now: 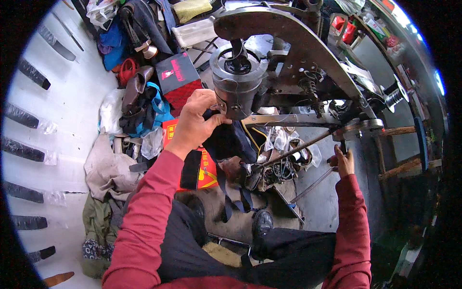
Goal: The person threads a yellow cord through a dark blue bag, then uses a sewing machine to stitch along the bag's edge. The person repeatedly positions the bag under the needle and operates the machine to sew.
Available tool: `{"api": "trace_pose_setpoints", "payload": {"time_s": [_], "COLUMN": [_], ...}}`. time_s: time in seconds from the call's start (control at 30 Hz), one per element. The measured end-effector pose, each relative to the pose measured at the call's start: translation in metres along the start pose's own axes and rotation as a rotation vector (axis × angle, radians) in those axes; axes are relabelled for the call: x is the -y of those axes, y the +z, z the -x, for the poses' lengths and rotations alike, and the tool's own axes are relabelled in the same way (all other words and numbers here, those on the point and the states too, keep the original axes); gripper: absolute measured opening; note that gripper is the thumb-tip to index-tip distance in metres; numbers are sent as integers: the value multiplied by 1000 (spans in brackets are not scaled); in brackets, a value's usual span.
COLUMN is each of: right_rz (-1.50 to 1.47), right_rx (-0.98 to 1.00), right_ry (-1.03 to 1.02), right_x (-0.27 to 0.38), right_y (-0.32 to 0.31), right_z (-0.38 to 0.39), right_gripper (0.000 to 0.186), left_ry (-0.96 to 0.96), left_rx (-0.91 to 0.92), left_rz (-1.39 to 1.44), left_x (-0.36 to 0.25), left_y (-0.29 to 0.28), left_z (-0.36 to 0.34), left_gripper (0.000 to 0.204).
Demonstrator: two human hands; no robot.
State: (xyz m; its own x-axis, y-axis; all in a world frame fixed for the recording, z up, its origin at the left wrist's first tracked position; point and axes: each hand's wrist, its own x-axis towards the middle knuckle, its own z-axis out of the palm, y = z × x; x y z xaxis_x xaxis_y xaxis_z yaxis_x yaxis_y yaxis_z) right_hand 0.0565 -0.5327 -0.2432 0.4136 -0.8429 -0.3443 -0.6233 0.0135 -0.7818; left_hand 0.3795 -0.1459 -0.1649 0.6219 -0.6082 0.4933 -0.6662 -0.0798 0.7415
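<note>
A dark metal hand-cranked sewing machine (308, 53) stands in front of me, its round head (236, 86) hanging at the upper middle. My left hand (198, 118) is closed beside the bottom of that head, thumb and fingers pinching the edge of a black fabric piece (231, 142) with yellow trim. The fabric hangs below the head; the needle point and the spot being gripped are hidden. Lower right, my right hand (343, 162) wraps round the upright crank handle (343, 146) under the machine's wheel (358, 128).
Shoes (137, 89), bags and clothes pile up at the left. A black and red box (178, 74) sits behind my left hand. Black straps (236, 195) dangle over my knees. A spool of thread (395, 96) is mounted at the right. Dark strips (21, 149) hang on the white wall.
</note>
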Motion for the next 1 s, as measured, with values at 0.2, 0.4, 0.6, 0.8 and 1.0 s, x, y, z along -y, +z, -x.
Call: {"api": "trace_pose_setpoints", "payload": {"time_s": [0.2,0.4,0.6,0.8,1.0], "right_rz": [-219,-352,-321,-400,-499], "right_rx": [577,633,810,958,1011], "right_ry": [-419,-551,-508,-375,-297], "right_x": [72,133,142,149,148], "right_y": [97,171,180,176,180], "right_z": [120,143,133,140,163], "right_gripper": [46,42,45,35,24], "left_ry": [113,-14,-224,-386,-278], "left_rx": [-33,-110,-145,-73,-56], "left_rz": [-149,-307,-57,296,-19], "left_x": [-17,-34,-65,-87,-101], "left_y": [-3,-2,0,23,27], "left_z": [3,18,45,64,64], "left_gripper": [28,29,17,18,17]}}
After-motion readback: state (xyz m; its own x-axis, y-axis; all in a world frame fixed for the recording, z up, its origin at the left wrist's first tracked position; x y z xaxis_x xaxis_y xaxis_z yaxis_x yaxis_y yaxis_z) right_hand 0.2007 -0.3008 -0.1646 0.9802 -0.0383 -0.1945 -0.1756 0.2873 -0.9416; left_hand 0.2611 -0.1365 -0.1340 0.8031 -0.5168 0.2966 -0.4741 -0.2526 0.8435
